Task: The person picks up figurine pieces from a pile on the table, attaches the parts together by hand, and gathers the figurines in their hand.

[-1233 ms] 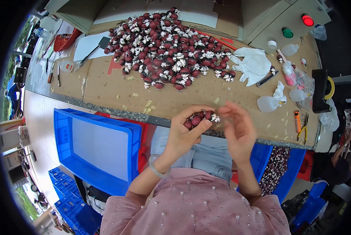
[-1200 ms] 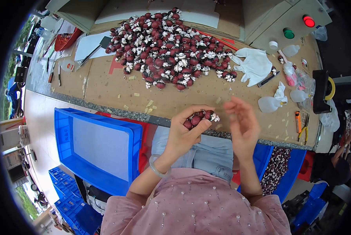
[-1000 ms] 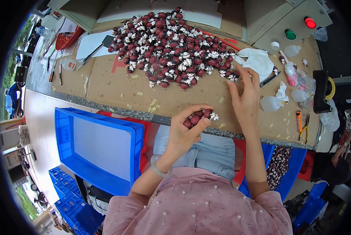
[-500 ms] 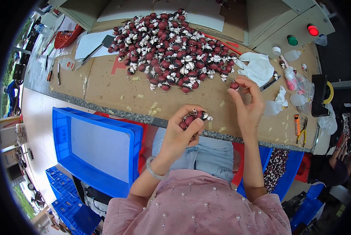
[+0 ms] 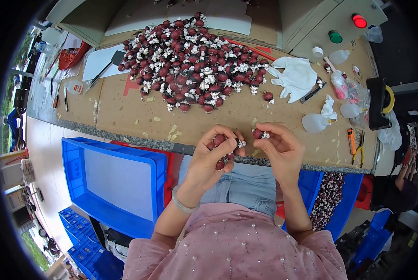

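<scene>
**One more piece comes back to the bunch**

My right hand is back from the pile; a second ago it was stretched out over the desk at the pile's near edge. Now its fingertips pinch a single dark red piece with a white tag, held up just beside my left hand. My left hand has barely moved: it stays curled shut around a small bunch of the same red pieces, above the desk's front edge and over my lap. So the pick is made, and the new piece sits right next to the bunch, not yet touching it. The blue crate lies below my left hand, the white glove beyond my right.
</scene>
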Available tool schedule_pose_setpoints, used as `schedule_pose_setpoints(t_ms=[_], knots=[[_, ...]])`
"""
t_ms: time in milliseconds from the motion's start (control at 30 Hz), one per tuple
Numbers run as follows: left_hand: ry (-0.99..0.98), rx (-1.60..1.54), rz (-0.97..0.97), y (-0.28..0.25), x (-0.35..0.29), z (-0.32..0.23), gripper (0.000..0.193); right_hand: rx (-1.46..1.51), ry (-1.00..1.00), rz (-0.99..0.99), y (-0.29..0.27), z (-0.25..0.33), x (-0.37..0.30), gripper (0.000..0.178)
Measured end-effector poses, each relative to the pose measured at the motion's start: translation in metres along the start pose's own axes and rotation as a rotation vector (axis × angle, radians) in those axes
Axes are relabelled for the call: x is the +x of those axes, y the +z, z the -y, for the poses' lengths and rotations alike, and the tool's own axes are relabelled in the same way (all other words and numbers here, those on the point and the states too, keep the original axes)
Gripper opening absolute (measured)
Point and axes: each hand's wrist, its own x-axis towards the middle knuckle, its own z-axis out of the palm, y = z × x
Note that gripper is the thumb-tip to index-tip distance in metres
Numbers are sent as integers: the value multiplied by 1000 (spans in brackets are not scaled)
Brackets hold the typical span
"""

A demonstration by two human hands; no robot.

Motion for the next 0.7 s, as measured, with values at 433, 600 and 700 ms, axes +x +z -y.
schedule_pose_setpoints(t_ms=[433,600,700], knots=[[-80,136,-27,11,-4,5,20,161,65,-85,8,1,-6,38],[-56,159,-67,12,-3,3,22,28,-77,-53,6,-4,-7,31],[-41,163,-97,9,-4,4,24,-184,-223,5,7,0,-8,26]])
